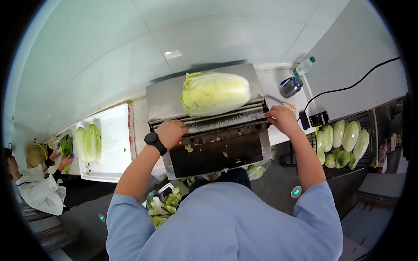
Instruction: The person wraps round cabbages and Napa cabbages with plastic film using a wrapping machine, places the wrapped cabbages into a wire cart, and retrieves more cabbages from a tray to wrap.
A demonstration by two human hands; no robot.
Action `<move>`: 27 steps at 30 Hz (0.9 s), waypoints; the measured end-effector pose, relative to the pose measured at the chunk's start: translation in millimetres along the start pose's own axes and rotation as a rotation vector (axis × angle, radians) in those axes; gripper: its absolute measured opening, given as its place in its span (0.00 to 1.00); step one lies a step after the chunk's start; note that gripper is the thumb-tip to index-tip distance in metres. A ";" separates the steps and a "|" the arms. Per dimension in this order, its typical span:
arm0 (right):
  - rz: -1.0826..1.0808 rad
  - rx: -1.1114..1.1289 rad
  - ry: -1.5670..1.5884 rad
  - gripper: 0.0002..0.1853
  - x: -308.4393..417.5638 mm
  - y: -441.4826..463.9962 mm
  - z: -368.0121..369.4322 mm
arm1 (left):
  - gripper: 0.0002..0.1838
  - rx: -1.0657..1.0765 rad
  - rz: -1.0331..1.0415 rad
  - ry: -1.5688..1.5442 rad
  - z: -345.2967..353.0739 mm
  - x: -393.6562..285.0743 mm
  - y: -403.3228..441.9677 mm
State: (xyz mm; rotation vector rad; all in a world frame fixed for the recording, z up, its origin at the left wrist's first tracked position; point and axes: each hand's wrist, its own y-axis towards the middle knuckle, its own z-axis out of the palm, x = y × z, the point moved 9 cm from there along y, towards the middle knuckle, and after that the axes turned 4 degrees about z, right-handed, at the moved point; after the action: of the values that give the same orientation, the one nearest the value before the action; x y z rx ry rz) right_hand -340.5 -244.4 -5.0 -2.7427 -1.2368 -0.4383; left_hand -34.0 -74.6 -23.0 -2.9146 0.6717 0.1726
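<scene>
A large napa cabbage (pixel 217 92) lies on its side on the metal top of a film wrapping machine (pixel 163 98). In front of it, clear plastic film (pixel 226 122) stretches across the machine's rollers. My left hand (pixel 171 133), below a black watch, is closed at the film's left end. At the right end, the fingers of my right hand (pixel 282 119) pinch the film's edge. Nearer to me is the machine's dark plate (pixel 215 155), with small leaf scraps on it and a red light beside my left hand.
A white foam box (pixel 109 135) on the left holds cabbages (pixel 88 142). Beyond it a co-worker (pixel 41 187) handles a leafy vegetable (pixel 66 145). To the right are a knife (pixel 281 103), bottle (pixel 305 66), flask (pixel 291 87), phone (pixel 319 118) and wrapped cabbages (pixel 350 135). Leaf trimmings (pixel 163 206) lie below.
</scene>
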 end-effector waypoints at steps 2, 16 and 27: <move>-0.037 0.021 0.014 0.09 2.3 8.6 7.0 | 0.04 0.045 -0.041 -0.046 0.6 0.3 1.7; 0.064 -0.141 0.455 0.03 -15.1 28.8 9.7 | 0.06 -0.374 -0.402 -0.718 -2.0 44.3 -22.6; 0.054 -0.252 0.550 0.12 -12.6 25.9 18.6 | 0.09 -0.573 -0.366 -0.390 -14.5 31.8 -19.2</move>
State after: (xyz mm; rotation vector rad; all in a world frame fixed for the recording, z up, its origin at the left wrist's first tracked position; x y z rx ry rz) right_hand -325.0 -266.8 -25.8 -2.5511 -1.0115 -1.3099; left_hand 4.1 -73.5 -11.1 -3.2964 0.0133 0.9996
